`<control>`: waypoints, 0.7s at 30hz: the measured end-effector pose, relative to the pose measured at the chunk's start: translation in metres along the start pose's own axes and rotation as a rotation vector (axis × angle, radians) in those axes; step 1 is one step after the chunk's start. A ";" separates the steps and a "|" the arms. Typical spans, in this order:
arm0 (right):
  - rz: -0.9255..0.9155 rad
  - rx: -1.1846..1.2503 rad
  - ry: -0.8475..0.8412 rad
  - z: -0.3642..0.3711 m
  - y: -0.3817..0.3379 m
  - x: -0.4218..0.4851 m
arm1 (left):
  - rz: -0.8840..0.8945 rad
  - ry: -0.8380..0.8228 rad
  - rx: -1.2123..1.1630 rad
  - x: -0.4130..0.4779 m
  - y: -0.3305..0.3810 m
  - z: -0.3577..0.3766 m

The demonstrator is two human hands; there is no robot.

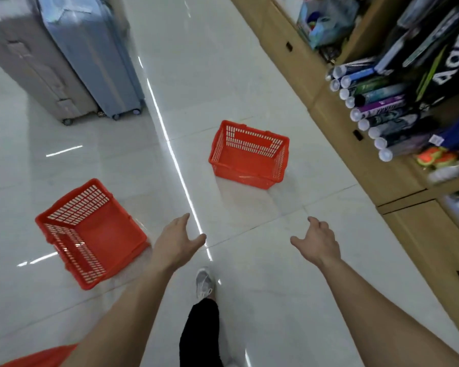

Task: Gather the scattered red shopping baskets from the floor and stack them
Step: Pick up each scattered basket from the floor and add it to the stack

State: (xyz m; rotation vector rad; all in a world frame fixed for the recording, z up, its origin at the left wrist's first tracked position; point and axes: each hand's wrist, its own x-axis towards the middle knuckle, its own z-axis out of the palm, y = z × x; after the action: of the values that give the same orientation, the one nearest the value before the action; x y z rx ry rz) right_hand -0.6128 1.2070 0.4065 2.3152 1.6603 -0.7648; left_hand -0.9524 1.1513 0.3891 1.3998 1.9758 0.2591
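1. Glossy white floor tiles [249,62] run down this shop aisle, throwing back bright streaks of the ceiling lights; a surface that polished looks slippery to me, and one foot [204,283] is out ahead mid-stride, so a hurried step toward the baskets could slide.

2. Ahead, slightly right, the far basket [249,154] sits upright on the tiles, mouth up, well apart from both hands. If I grab one rim only, I expect it to tip and swing.

3. Closer, at my left, the near basket [90,234] lies tipped over with its open mouth facing me. It sits just beside my left forearm, and I could knock it skidding across the floor.

4. My left hand [176,243] is empty, fingers together and thumb held out. My right hand [319,243] is empty too, fingers loosely curled and spread. Neither touches anything, so no grip is made.

5. A red edge [37,357] shows at the bottom left corner; I cannot tell whether it is another basket.

6. Cardboard-fronted shelving [382,168] lines my right, with tubes [368,120] poking out end-on. Swinging a lifted basket wide could catch them.

7. Two suitcases [77,62] stand on wheels at the far left, probably easy to bump rolling.
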 end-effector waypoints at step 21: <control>0.193 0.318 -0.144 -0.044 -0.043 0.388 | -0.118 -0.088 0.176 0.433 0.125 0.004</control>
State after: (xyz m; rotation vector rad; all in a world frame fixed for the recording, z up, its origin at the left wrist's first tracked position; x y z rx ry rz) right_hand -0.5466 1.5617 0.2522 2.5078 1.3114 -1.1935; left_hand -0.9328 1.5854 0.2705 1.3719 2.0388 -0.0302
